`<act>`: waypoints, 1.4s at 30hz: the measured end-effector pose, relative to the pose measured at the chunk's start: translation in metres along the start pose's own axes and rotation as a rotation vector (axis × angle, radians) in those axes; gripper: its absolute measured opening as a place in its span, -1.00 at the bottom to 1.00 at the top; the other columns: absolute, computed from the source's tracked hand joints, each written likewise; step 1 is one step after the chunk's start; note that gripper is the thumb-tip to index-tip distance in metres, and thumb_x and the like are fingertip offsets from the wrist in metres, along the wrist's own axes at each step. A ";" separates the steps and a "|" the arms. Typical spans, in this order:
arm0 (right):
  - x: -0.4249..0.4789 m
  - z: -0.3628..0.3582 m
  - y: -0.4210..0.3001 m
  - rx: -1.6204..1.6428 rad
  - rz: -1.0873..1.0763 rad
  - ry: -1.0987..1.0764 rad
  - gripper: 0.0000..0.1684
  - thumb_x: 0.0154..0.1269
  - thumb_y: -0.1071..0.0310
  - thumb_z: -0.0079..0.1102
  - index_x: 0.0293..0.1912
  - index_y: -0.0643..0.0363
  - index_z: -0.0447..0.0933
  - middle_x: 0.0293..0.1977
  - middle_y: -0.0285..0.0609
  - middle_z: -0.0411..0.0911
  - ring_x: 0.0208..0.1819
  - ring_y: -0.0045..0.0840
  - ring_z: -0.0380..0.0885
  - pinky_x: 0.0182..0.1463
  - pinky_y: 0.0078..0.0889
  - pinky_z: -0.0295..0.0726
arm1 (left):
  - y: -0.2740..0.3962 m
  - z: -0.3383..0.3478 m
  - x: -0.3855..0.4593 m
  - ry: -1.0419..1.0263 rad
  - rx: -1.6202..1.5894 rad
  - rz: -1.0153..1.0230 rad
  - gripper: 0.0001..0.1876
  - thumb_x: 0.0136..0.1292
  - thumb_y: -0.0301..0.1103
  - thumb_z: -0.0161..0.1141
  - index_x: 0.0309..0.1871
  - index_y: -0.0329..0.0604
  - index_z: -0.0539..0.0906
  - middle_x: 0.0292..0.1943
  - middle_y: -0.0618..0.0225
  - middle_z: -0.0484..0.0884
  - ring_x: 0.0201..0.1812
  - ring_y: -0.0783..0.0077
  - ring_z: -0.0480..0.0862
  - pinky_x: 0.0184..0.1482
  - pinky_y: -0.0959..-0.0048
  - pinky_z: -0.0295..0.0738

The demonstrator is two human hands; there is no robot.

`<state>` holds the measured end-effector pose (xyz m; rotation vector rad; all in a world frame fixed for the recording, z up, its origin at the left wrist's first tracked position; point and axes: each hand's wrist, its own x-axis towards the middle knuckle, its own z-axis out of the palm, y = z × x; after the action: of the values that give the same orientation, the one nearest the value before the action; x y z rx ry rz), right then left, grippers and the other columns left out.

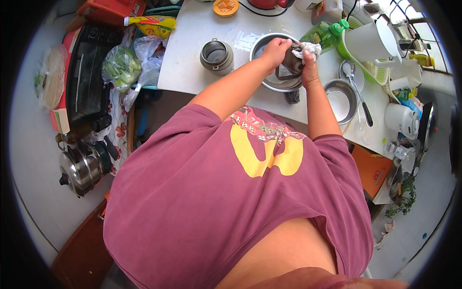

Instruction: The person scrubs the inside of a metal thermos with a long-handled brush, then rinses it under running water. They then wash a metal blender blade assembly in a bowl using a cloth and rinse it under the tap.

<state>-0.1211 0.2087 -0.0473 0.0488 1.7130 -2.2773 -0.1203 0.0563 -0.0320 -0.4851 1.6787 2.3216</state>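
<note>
Over a round metal basin (257, 45), my left hand (275, 55) grips the edge of a dark lid with a loop handle (293, 61). A crumpled white cloth (311, 50) is pressed against the lid by my right hand (309, 70). The basin seems to hold some water, though my hands and the lid cover part of it. Left of the basin, a grey wide-mouthed container (224, 61) stands upright with its top uncovered. A dark scouring pad (292, 97) lies against the basin's near side.
Green dish soap bottles (319, 36) stand right of the basin. A metal bowl (351, 90) and a ladle (361, 97) lie nearer on the right, beside a green rack with a white pitcher (371, 41). A cut pumpkin half (225, 6) sits at the back. Bagged vegetables (122, 68) are left.
</note>
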 end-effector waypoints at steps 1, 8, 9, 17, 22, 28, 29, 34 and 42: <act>-0.002 0.000 0.004 0.031 0.004 0.029 -0.26 0.22 -0.15 0.15 0.23 0.14 0.46 0.10 -0.21 0.50 0.14 -0.46 0.47 0.28 -0.37 0.39 | 0.001 -0.001 -0.002 0.023 0.037 0.041 -0.67 0.48 -0.16 0.08 -0.03 -0.28 0.64 -0.10 0.31 0.68 -0.04 0.50 0.60 0.08 0.46 0.45; -0.011 0.006 -0.008 0.394 0.089 0.336 -0.36 0.27 -0.18 -0.02 0.19 0.00 0.44 0.09 -0.22 0.54 0.15 -0.33 0.50 0.26 -0.18 0.45 | -0.017 -0.047 -0.038 0.310 0.332 0.272 -0.75 0.32 -0.26 0.22 -0.07 -0.24 0.64 -0.18 0.31 0.68 -0.16 0.45 0.63 -0.03 0.44 0.52; -0.012 0.007 -0.011 0.445 0.104 0.356 -0.36 0.29 -0.20 -0.06 0.18 0.00 0.44 0.10 -0.20 0.54 0.16 -0.30 0.50 0.25 -0.14 0.46 | -0.023 -0.054 -0.043 0.345 0.364 0.266 -0.74 0.29 -0.24 0.24 -0.08 -0.23 0.63 -0.19 0.26 0.67 -0.16 0.39 0.63 -0.03 0.42 0.52; -0.013 0.016 -0.018 0.329 0.124 0.340 -0.43 0.31 -0.12 0.01 0.19 -0.02 0.44 0.08 -0.27 0.55 0.12 -0.38 0.53 0.23 -0.23 0.48 | -0.056 -0.074 -0.051 0.577 0.599 0.041 -0.58 0.20 -0.16 0.31 0.02 -0.24 0.53 -0.19 0.23 0.59 -0.12 0.24 0.60 0.00 0.27 0.50; -0.016 0.022 -0.021 0.335 0.129 0.329 -0.42 0.31 -0.12 0.05 0.20 -0.03 0.43 0.08 -0.29 0.55 0.11 -0.42 0.54 0.21 -0.28 0.49 | -0.066 -0.086 -0.056 0.476 0.477 0.025 -0.53 0.25 -0.08 0.30 0.04 -0.27 0.53 -0.18 0.20 0.66 -0.22 0.29 0.66 -0.12 0.33 0.55; -0.010 0.011 0.001 0.288 0.198 0.266 -0.43 0.31 -0.10 0.04 0.21 -0.06 0.41 0.08 -0.28 0.54 0.10 -0.42 0.55 0.21 -0.28 0.49 | -0.054 -0.081 -0.073 0.300 0.239 -0.281 -0.46 0.35 0.03 0.21 0.17 -0.23 0.45 -0.07 0.18 0.66 -0.19 0.27 0.70 -0.24 0.34 0.63; -0.010 0.011 0.002 0.299 0.199 0.249 -0.43 0.31 -0.10 0.04 0.22 -0.06 0.41 0.08 -0.28 0.54 0.10 -0.42 0.55 0.21 -0.27 0.49 | -0.050 -0.079 -0.075 0.258 0.207 -0.324 -0.44 0.35 0.04 0.20 0.20 -0.21 0.43 -0.05 0.18 0.65 -0.17 0.25 0.71 -0.25 0.32 0.64; -0.022 0.025 -0.019 0.332 0.152 0.299 -0.45 0.33 -0.12 0.01 0.18 -0.04 0.43 0.07 -0.28 0.55 0.12 -0.39 0.54 0.24 -0.21 0.48 | -0.045 -0.068 -0.066 0.046 0.003 -0.454 -0.53 0.38 -0.24 0.08 0.29 -0.18 0.34 0.07 0.15 0.61 -0.01 0.08 0.71 0.04 0.06 0.67; -0.038 0.023 -0.042 0.446 0.090 0.346 -0.45 0.36 -0.12 -0.08 0.16 0.00 0.45 0.08 -0.25 0.56 0.13 -0.34 0.53 0.26 -0.13 0.48 | -0.042 -0.075 -0.058 0.043 -0.037 -0.481 -0.57 0.23 -0.54 -0.05 0.19 -0.37 0.40 0.01 0.06 0.62 -0.07 0.05 0.73 -0.01 0.09 0.72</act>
<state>-0.0918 0.2054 0.0064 0.6300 1.2663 -2.6490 -0.0419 -0.0018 -0.0673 -0.8457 1.3496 2.0015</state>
